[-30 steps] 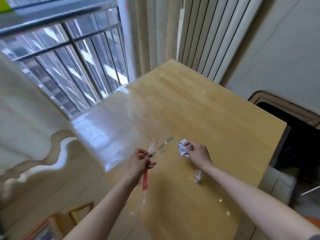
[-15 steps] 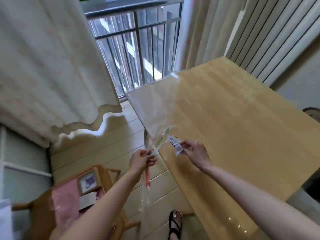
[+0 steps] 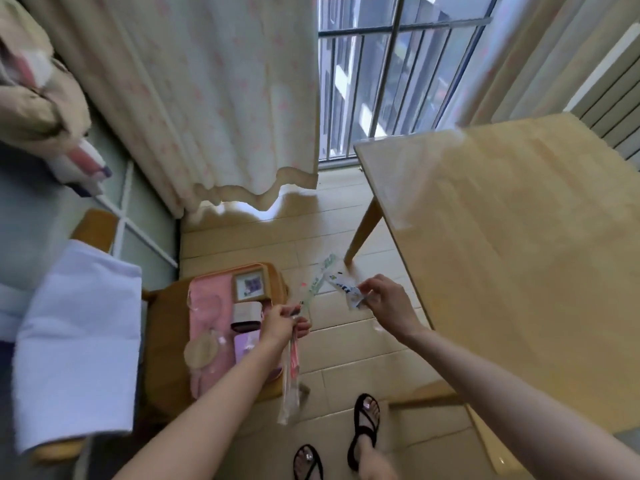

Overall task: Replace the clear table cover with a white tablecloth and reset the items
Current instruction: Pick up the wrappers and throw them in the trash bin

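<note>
I am holding the last small things from the table point(image 3: 519, 254) in both hands, out over the floor point(image 3: 311, 237). My left hand point(image 3: 282, 323) is curling tight round some long packets point(image 3: 292, 368), thin clear ones with something red inside, and they are sticking out above and below my fist. My right hand point(image 3: 388, 301) is pinching a small paper packet point(image 3: 346, 292), white with blue on it, between my thumb and fingertips. I think I am about to put them down on the chair point(image 3: 166, 341), where a pink cloth point(image 3: 207, 306), a picture frame point(image 3: 249, 284) and a few other little things are already lying. So the clearing part is looking nearly done. The clear cover point(image 3: 398, 188) is lying flat and shiny on the wooden table, not yet taken off. The white cloth point(image 3: 79, 341) is hanging folded over something wooden on my left, well apart from the table, and I am guessing it is the new tablecloth. Pulling off the cover, spreading the white cloth and putting everything back are all waiting to be done. A pale curtain point(image 3: 214, 98) with pink spots is hanging by the window point(image 3: 381, 81), which has bars across it. The floor is made of light wood planks, and my feet are standing on it in black sandals point(image 3: 365, 431).
</note>
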